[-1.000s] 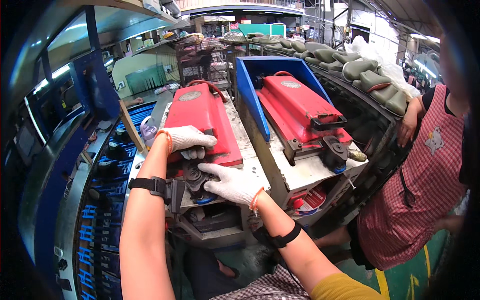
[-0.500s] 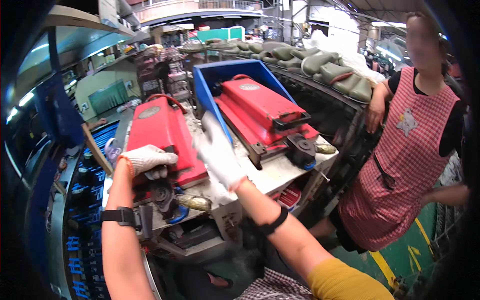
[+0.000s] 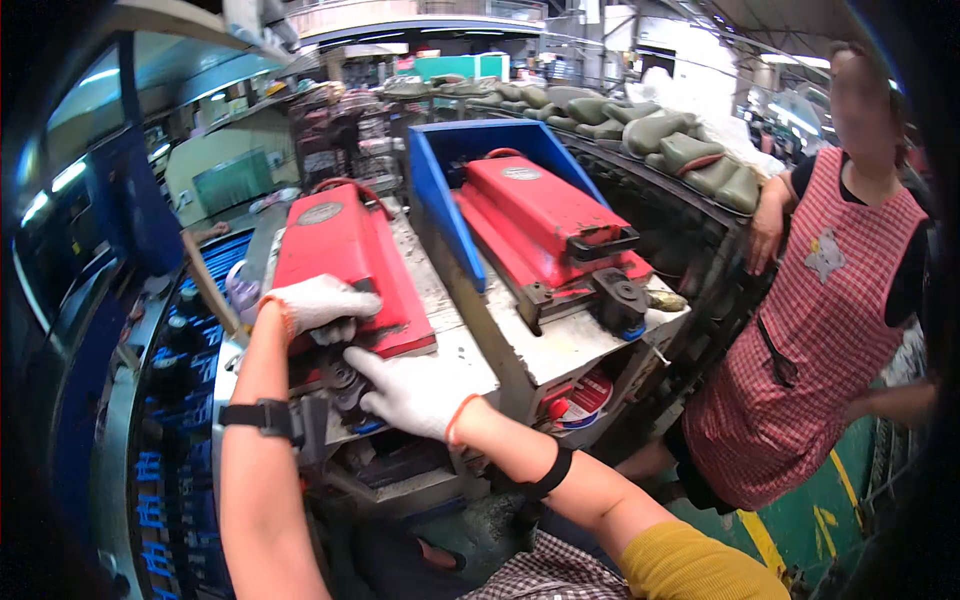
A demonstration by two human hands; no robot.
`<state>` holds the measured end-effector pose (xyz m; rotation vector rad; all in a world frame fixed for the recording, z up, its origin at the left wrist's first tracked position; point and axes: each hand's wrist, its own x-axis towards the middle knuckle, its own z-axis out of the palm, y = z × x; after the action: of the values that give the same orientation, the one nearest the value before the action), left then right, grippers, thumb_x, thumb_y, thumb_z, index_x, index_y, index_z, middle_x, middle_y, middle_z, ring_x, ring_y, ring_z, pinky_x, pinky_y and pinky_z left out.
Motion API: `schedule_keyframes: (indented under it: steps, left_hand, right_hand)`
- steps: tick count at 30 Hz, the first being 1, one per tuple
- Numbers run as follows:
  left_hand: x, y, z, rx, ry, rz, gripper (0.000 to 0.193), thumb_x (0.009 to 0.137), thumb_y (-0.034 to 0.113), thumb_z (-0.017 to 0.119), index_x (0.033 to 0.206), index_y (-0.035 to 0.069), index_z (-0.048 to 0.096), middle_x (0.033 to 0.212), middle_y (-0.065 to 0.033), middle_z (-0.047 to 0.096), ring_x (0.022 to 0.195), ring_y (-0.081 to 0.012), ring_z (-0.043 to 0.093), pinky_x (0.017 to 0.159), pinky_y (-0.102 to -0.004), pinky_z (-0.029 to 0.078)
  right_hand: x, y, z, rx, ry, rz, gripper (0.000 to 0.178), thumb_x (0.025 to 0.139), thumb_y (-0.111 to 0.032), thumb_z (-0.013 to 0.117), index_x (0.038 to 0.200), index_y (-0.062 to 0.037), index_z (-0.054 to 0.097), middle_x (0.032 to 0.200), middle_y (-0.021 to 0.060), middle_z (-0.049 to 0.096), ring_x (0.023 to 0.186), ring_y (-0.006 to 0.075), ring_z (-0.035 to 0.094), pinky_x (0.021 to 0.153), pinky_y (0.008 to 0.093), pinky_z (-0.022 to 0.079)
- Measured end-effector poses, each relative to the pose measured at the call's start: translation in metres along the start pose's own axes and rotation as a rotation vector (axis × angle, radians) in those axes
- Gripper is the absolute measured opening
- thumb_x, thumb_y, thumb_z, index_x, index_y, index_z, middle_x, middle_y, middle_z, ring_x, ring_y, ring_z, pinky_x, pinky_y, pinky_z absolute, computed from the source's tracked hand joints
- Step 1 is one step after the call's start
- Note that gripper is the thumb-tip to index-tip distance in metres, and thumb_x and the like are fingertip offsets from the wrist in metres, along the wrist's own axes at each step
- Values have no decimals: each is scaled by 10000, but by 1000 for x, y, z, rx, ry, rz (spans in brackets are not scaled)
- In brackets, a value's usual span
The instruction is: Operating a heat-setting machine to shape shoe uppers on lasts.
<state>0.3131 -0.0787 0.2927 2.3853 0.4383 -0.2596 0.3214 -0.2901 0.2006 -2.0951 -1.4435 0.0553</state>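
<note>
Two red metal covers lie side by side on a white bench [image 3: 455, 360]. On the left red cover [image 3: 330, 235], my gloved left hand [image 3: 325, 303] is closed round the black handle at its front end. Just below, my gloved right hand [image 3: 415, 395] has its fingers against a dark round clamp [image 3: 343, 378]; its palm hides part of that clamp. A blue guard [image 3: 440, 200] stands between the two covers and round the back of the right red cover [image 3: 550, 200], whose own dark clamp [image 3: 622, 300] shows in full at its front.
Olive-green boots [image 3: 690, 155] are piled on a rack behind the bench. To the right stands a person in a red checked apron [image 3: 800, 370], one hand on the rack. Blue-and-black racking [image 3: 185, 390] runs along my left. A round tub [image 3: 585, 398] sits under the bench top.
My right hand has come down and left from beside the blue guard to the left clamp. The left hand stays on the cover's handle. The view has shifted slightly.
</note>
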Motion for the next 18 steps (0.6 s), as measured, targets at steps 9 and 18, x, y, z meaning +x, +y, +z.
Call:
schedule_keyframes:
  steps: [9,18]
  left_hand:
    - [13,6,9,-41,-57,38,438,867,539,784,811,107,740,683,-11,673,571,-129,576,545,-290,453]
    - [7,9,7,14,-24,38,422,807,502,831,792,95,721,673,-19,670,573,-133,612,545,-283,476]
  right_hand:
    - [-6,8,-14,117,-120,230,693,969,-383,677,1590,-139,491,1261,226,734,1144,343,732,1018,421,547]
    - [-10,6,-22,321,-122,172,675,969,-381,640,1582,-140,491,1334,233,703,1215,381,689,1062,429,521]
